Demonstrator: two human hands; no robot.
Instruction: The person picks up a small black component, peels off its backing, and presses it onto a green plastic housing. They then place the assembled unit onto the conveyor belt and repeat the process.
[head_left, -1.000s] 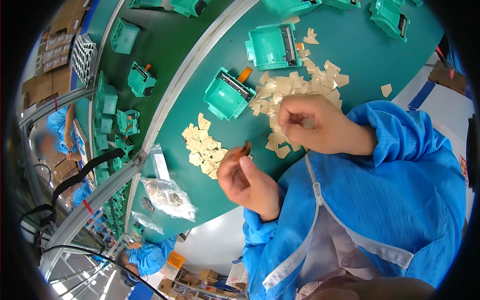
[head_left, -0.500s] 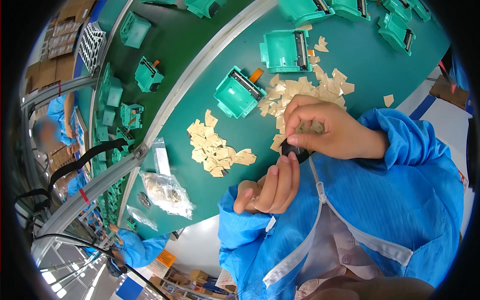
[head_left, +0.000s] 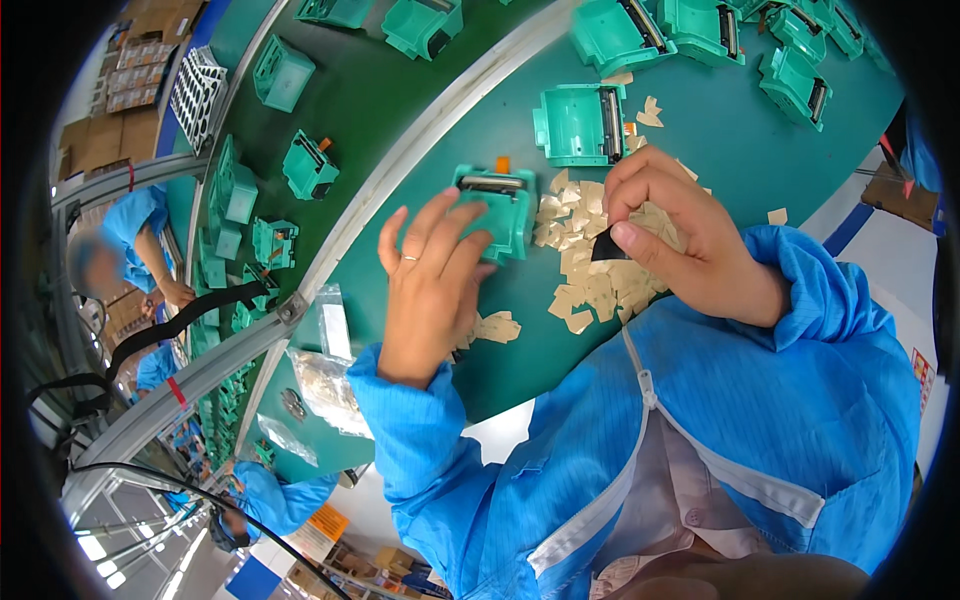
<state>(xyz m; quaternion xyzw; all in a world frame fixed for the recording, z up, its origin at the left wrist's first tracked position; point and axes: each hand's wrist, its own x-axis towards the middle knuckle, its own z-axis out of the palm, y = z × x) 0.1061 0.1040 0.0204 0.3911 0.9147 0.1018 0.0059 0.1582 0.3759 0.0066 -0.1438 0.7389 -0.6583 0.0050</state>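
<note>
My left hand [head_left: 430, 285] is at the left side of a green plastic housing [head_left: 515, 232], its spread fingers over the near left wall and its thumb low at the corner. The housing has a black bar along its far edge and an orange flat tab [head_left: 502, 164]; it is slightly blurred. Between thumb and forefinger, my right hand [head_left: 680, 235] pinches a small flat black piece [head_left: 606, 246] above a pile of beige paper-like pieces [head_left: 585, 285]. A smaller group of beige pieces [head_left: 497, 327] is mostly hidden beneath my left hand.
Another green housing [head_left: 578, 125] stands beyond the pile, with several more [head_left: 795, 85] at the far right. A metal rail [head_left: 390, 150] divides my table from a dark green surface carrying more housings [head_left: 310, 165]. Plastic bags [head_left: 325, 385] lie at the left. Other people [head_left: 135, 235] work beyond.
My left hand has moved from beside my right hand up and left to the housing, which has turned and shifted right. My right hand has moved slightly up and right, keeping the black piece.
</note>
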